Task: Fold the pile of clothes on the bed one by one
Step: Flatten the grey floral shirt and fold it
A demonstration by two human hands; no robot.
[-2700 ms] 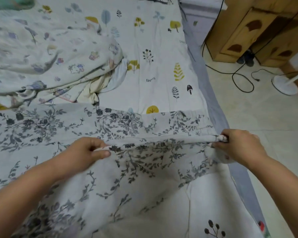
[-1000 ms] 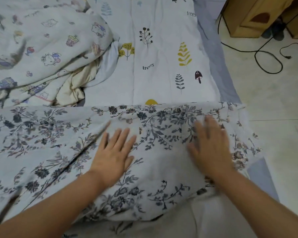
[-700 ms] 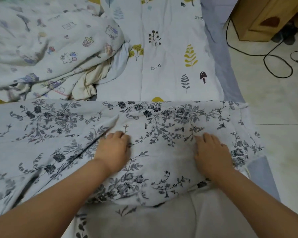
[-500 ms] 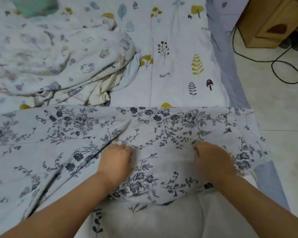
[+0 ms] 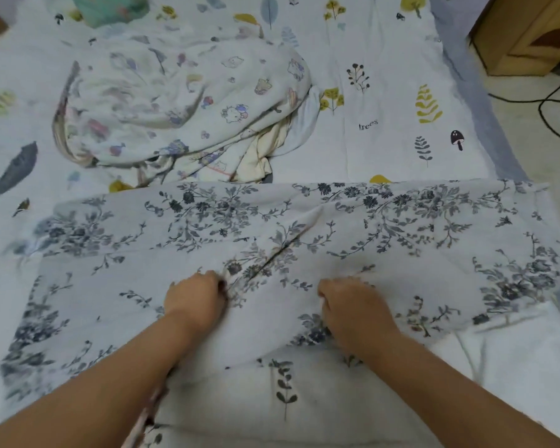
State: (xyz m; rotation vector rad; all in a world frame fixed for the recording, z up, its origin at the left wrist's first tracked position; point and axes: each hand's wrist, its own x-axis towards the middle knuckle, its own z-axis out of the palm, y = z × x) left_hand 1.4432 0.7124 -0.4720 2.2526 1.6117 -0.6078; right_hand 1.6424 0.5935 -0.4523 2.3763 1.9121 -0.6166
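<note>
A white garment with a grey-blue flower print [image 5: 401,227] lies spread flat across the near part of the bed. My left hand [image 5: 194,302] rests on its middle with the fingers curled, and the cloth bunches at the fingertips. My right hand [image 5: 353,307] sits a short way to the right, also curled, pinching the same cloth. A diagonal crease runs up from between my hands. Behind the garment lies the crumpled pile of clothes [image 5: 181,105], topped by a pale cartoon-print piece.
The bed sheet [image 5: 385,130] is white with leaf and tree prints, and its grey edge runs down the right side. A wooden cabinet [image 5: 530,33] and a black cable [image 5: 556,108] are on the floor to the right. A teal item [image 5: 110,8] lies at the far end.
The garment's edge was folded over and laid flat. My hands then pressed on it with straight fingers, slid toward me and closer together, and have now curled into the cloth.
</note>
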